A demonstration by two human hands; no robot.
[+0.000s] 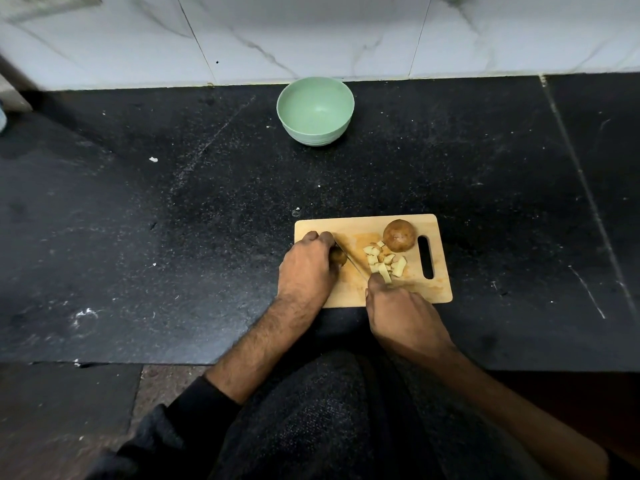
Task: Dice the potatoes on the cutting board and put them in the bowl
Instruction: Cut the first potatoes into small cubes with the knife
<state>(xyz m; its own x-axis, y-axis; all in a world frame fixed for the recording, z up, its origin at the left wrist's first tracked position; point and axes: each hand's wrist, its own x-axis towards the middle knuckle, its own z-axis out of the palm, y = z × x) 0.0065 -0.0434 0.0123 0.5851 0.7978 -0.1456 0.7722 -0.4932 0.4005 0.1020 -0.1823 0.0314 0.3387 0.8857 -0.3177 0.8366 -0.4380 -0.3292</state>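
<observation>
A wooden cutting board (436,292) lies on the black counter. On it my left hand (306,268) curls over a piece of potato (339,257), most of it hidden under the fingers. My right hand (398,313) grips the handle of a knife (351,259), whose blade runs diagonally beside the left fingers and down against the held potato piece. Several pale diced pieces (384,261) lie in a heap right of the blade. A brown potato half (399,235) sits near the board's handle slot. A green bowl (315,110) stands empty far back by the wall.
The black stone counter (173,220) stretches wide to the left and right, with small white crumbs on it. A white marble wall (311,32) rises behind the bowl. The counter's front edge runs just below my forearms.
</observation>
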